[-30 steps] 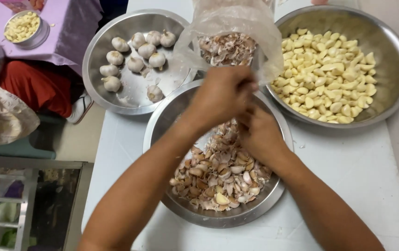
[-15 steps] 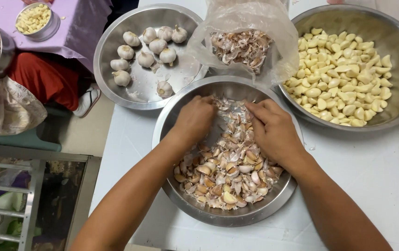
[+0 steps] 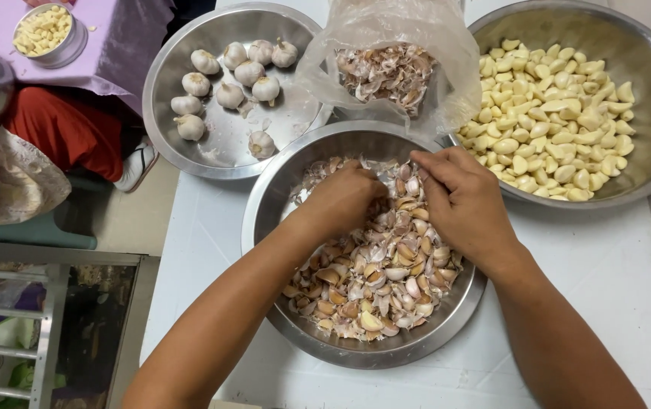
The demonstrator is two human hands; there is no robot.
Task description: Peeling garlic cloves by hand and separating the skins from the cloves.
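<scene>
I am digging both curled hands, left (image 3: 344, 198) and right (image 3: 462, 201), into unpeeled garlic cloves (image 3: 378, 280), pinching some; lifting one needs firmer grip.

The unpeeled cloves (image 3: 375, 280) before me are pinkish-white and papery, heaped loose in the steel bowl (image 3: 265, 220) on the worktop, piled toward its right side. Both my hands rest on the heap's far edge.
</scene>
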